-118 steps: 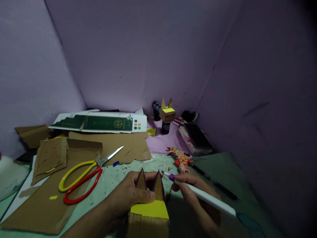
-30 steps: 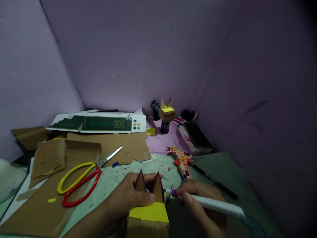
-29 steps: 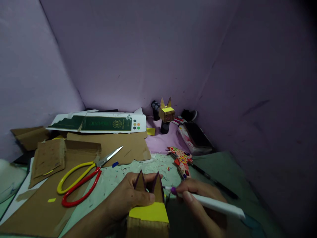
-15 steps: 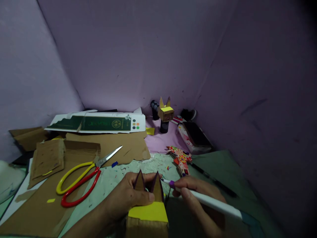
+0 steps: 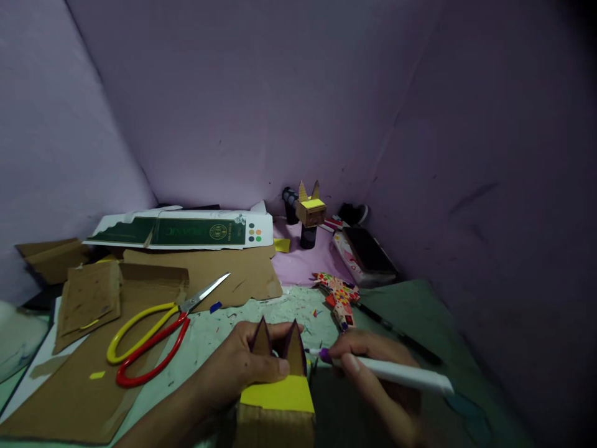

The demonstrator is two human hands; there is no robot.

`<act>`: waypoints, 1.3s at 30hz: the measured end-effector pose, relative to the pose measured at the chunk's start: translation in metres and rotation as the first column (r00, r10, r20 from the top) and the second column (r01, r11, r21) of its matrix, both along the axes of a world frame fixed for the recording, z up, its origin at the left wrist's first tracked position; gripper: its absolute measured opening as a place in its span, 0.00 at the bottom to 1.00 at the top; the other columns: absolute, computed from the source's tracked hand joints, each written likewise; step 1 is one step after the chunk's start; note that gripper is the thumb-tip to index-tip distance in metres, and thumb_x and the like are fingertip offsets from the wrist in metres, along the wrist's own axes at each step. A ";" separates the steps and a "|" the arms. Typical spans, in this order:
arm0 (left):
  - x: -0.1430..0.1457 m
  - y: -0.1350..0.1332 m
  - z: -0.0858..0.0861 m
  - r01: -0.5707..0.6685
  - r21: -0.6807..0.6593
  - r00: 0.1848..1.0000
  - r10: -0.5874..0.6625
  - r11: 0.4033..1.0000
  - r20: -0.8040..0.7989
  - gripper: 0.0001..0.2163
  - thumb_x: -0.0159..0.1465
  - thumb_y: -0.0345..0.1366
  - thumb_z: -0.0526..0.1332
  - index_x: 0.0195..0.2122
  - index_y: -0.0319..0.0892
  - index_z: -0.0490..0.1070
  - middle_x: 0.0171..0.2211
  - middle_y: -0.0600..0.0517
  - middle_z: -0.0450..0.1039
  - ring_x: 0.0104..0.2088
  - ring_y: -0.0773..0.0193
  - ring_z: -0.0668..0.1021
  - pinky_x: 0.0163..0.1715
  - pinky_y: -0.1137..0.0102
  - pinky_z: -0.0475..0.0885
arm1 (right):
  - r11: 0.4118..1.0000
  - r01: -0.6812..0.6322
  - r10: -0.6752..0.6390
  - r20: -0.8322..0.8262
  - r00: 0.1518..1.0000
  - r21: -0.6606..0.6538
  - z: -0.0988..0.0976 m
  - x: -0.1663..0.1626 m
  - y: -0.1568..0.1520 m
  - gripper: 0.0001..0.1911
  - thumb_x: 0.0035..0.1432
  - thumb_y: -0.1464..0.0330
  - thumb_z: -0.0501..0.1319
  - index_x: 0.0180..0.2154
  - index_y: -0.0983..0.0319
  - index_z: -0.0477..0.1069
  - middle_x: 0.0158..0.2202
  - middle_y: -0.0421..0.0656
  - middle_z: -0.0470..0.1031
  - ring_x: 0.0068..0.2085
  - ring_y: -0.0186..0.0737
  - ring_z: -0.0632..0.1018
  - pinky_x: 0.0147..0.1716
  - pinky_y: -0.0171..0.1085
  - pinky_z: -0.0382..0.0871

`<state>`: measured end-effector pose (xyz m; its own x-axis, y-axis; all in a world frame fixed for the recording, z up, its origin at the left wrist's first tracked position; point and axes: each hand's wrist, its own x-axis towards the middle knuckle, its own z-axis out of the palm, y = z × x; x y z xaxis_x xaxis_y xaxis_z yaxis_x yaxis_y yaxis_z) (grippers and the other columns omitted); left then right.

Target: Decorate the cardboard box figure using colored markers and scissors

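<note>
My left hand (image 5: 252, 361) is closed around a cardboard box (image 5: 276, 426) with a yellow paper top and two pointed cardboard ears edged in dark purple. Its thumb presses on the front of the ears, while the fingers pass behind them. In my right hand (image 5: 373, 367) is a white marker (image 5: 405, 375) with a purple collar, held like a pen. The marker's tip points left, close beside the outer edge of the right ear; whether it touches I cannot tell. The lower part of the box is cut off by the frame.
Scissors (image 5: 153, 342) with yellow and red handles lie on cardboard (image 5: 60, 398) at left. A flower-patterned glue gun (image 5: 339, 295) and a black pen-like stick (image 5: 401, 339) lie at right. Behind stand a similar eared box (image 5: 311, 213) on a black cylinder and a dark phone (image 5: 368, 252).
The marker's tip has moved slightly down along the right ear's outer edge, with my right hand. My left hand keeps its hold on the box. The view has shifted a little.
</note>
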<state>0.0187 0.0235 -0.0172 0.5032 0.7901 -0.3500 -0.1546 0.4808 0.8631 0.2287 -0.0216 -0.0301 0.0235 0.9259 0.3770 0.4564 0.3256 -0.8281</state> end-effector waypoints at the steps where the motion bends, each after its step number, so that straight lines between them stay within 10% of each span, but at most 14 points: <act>1: 0.000 0.000 0.000 -0.005 0.002 1.000 0.005 1.000 -0.002 0.23 0.43 0.36 0.75 0.43 0.41 0.83 0.29 0.52 0.78 0.28 0.66 0.73 0.28 0.74 0.65 | 0.999 -0.032 0.032 0.000 0.999 0.007 0.000 0.000 0.000 0.15 0.65 0.55 0.56 0.32 0.52 0.78 0.26 0.38 0.76 0.30 0.42 0.76 0.35 0.38 0.65; 15: -0.001 0.001 -0.001 0.044 0.023 0.998 -0.045 0.999 0.038 0.22 0.45 0.36 0.74 0.43 0.42 0.83 0.29 0.52 0.78 0.27 0.66 0.73 0.28 0.74 0.65 | 0.993 -0.047 0.042 0.054 0.998 0.105 0.002 0.000 0.000 0.25 0.68 0.50 0.52 0.25 0.55 0.76 0.22 0.39 0.76 0.27 0.41 0.77 0.31 0.37 0.66; 39: 0.000 0.001 -0.003 0.125 0.050 0.992 -0.125 0.991 -0.007 0.25 0.46 0.40 0.72 0.46 0.38 0.80 0.31 0.48 0.77 0.28 0.63 0.74 0.30 0.71 0.64 | 0.997 0.049 -0.046 -0.049 0.998 0.060 0.001 -0.007 0.003 0.13 0.64 0.56 0.59 0.34 0.55 0.76 0.28 0.40 0.78 0.32 0.41 0.77 0.33 0.35 0.68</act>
<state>0.0183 0.0241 -0.0202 0.5980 0.7377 -0.3135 -0.0929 0.4523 0.8870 0.2218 -0.0188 -0.0293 0.0864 0.8983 0.4307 0.4332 0.3555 -0.8282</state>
